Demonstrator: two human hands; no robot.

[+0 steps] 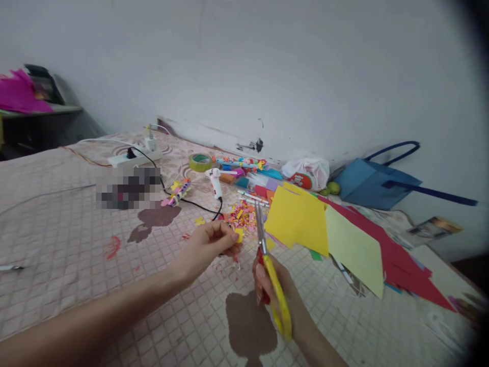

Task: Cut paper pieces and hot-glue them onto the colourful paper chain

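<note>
Between the thumb and fingers of my left hand (pixel 219 239) is a small yellow paper piece (pixel 239 235). My right hand (pixel 280 285) grips scissors (pixel 278 293) with yellow and red handles, their blades (pixel 260 229) pointing up and away from me. The blades look nearly closed and stand apart from the yellow piece. Just beyond both hands lies a heap of colourful paper scraps (pixel 244 216). A yellow paper flower (pixel 199 220) rests on the cloth left of the heap. Yellow sheets (pixel 298 216) lie to the right of the scissors.
A white glue gun (pixel 215 183) with a black cord stands behind the scraps, near a tape roll (pixel 200 162). A power strip (pixel 135 158) sits at back left. Red sheets (pixel 397 260), a pale green sheet (pixel 355 250) and a blue bag (pixel 376 183) occupy the right.
</note>
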